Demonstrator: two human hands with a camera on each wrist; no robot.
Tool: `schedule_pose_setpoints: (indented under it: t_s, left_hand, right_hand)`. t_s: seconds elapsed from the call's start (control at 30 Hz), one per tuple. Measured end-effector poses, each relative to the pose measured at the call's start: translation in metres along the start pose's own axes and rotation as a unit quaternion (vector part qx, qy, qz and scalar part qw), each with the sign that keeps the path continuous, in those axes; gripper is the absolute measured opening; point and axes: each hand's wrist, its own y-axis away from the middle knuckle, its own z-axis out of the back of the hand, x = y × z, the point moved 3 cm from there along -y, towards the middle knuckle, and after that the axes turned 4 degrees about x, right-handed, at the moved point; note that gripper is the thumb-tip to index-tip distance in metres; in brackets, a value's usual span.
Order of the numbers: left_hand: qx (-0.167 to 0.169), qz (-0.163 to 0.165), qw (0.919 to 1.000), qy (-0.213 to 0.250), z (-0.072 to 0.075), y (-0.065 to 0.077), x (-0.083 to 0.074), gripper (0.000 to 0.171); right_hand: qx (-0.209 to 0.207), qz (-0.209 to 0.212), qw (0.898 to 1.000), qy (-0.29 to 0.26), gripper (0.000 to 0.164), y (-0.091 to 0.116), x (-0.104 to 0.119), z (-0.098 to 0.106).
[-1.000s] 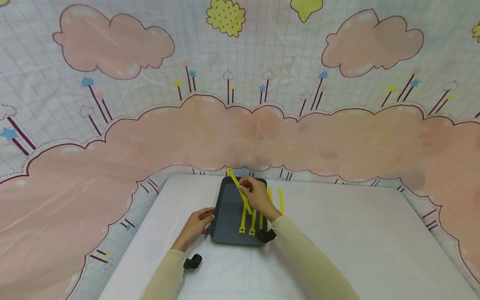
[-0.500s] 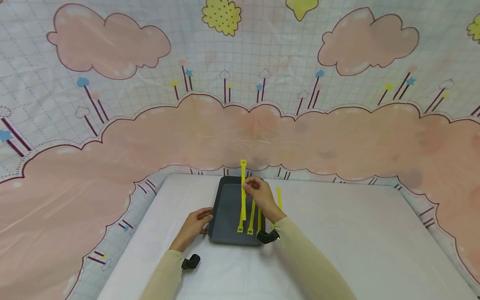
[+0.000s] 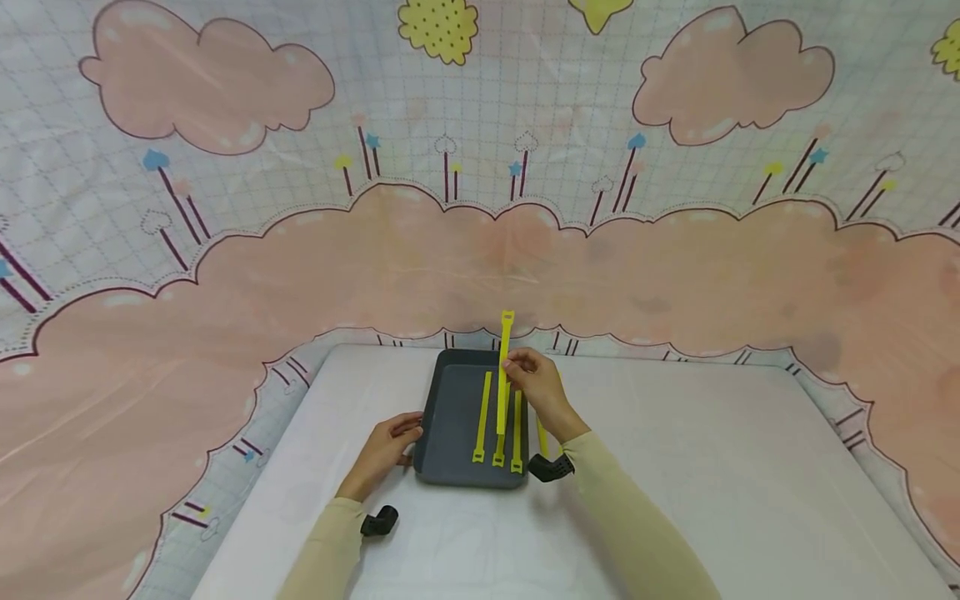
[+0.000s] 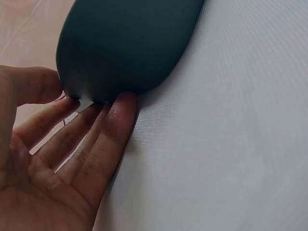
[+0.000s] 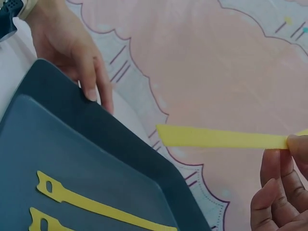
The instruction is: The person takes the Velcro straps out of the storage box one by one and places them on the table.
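Observation:
My right hand [image 3: 546,392] pinches a yellow hook-and-loop cable tie [image 3: 505,342] between thumb and fingertips. The tie stands upright over the right side of a dark grey tray [image 3: 446,417], its slotted head at the top. In the right wrist view, its plain cut tail [image 5: 211,137] sticks out from the fingers. Three similar ties [image 3: 483,417] lie lengthwise in the tray, slotted heads toward me; the held one partly covers the middle one. My left hand [image 3: 380,454] touches the tray's left edge, and the left wrist view shows its fingers [image 4: 115,130] extended against the wall.
Just right of the tray, more yellow ties [image 3: 543,437] lie on the white table [image 3: 712,467], partly hidden by the right hand and wrist. Black wrist cameras [image 3: 551,468] sit on both arms. A cloud-printed backdrop [image 3: 480,258] rises behind the table.
The held tie has swung from slanting left to upright and moved right with my right hand, uncovering the ties in the tray. My left hand stays at the tray's edge.

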Motion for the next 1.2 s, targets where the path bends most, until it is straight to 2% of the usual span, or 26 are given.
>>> schedule_pose_setpoints:
  t_s: [0.5,0.9,1.2]
  left_hand:
    - [0.003,0.0,1.0,-0.006,0.006,-0.002,-0.001,0.04]
    - [0.002,-0.004,0.9999,0.011,0.001,-0.001,-0.002,0.04]
    - [-0.005,0.003,1.0,0.008,0.0,-0.001,0.001,0.039]
  right_hand:
    - [-0.035,-0.02,0.999,-0.008,0.016,0.008,-0.006,0.031]
    - [-0.055,-0.042,0.997,-0.012,0.015,0.016,-0.03,0.068]
    - [-0.061,-0.052,0.997,0.005,0.018,0.018,-0.039,0.082]
